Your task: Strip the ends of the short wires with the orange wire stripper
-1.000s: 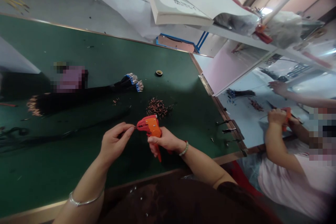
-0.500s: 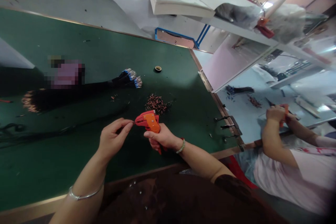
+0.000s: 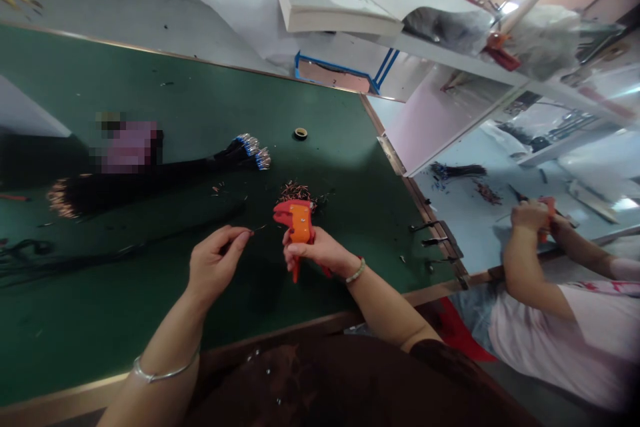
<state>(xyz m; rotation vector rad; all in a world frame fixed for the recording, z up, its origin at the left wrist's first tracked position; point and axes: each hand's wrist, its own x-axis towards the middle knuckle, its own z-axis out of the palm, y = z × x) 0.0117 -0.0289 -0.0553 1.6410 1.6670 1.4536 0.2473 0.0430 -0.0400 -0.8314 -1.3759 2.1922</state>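
Pinched between the thumb and fingers of my left hand point(image 3: 219, 260) is a thin wire point(image 3: 260, 228), its bare end pointing right. My right hand point(image 3: 317, 253) is wrapped round the handles of a red and orange wire stripper point(image 3: 299, 220), whose jaws are a short way right of the wire and apart from it. Just behind the tool lies a pile of small copper-and-black wire scraps point(image 3: 294, 191). A thick bundle of black wires point(image 3: 135, 179) lies further left, with metal terminals and blue sleeves at its right end and bare copper at its left.
A roll of tape point(image 3: 301, 134) stands on the green mat point(image 3: 220, 97). Loose black cables point(image 3: 120, 252) lie at the left. Clamps point(image 3: 435, 240) line the right edge. A co-worker's hands point(image 3: 535, 217) hold an orange tool at the neighbouring table. Above hangs a shelf with a thick book point(image 3: 340, 0).
The wire stripper has come off the wire and moved right and slightly up. The wire's end now shows bare. My left hand has barely moved.
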